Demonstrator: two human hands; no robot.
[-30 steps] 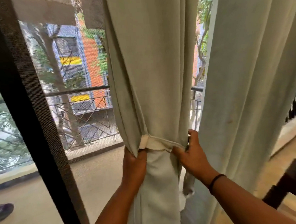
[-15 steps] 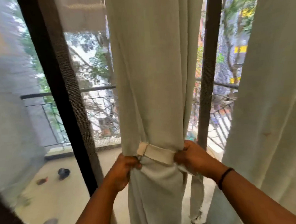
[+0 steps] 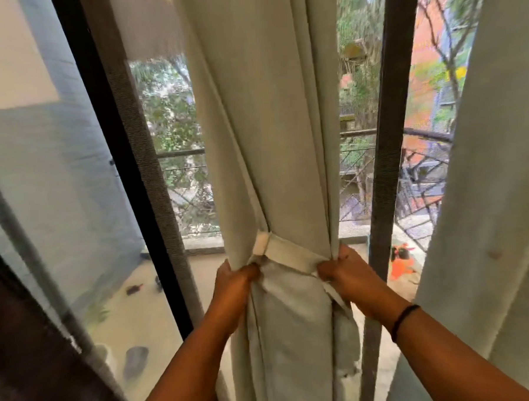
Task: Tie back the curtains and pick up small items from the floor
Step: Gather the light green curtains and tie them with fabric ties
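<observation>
Head cam: both fists have dropped a bit lower on the gathered curtain (image 3: 272,138) since a second ago, left hand (image 3: 235,281) and right hand (image 3: 342,270) pinching the tie band (image 3: 287,254) ends, almost secured between the door frames.

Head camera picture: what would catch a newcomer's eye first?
Dead centre hangs a pale curtain, gathered by a cream tie-back band. The left hand and right hand grip the fabric at either end of the band. Behind stands a dark door frame.
</observation>
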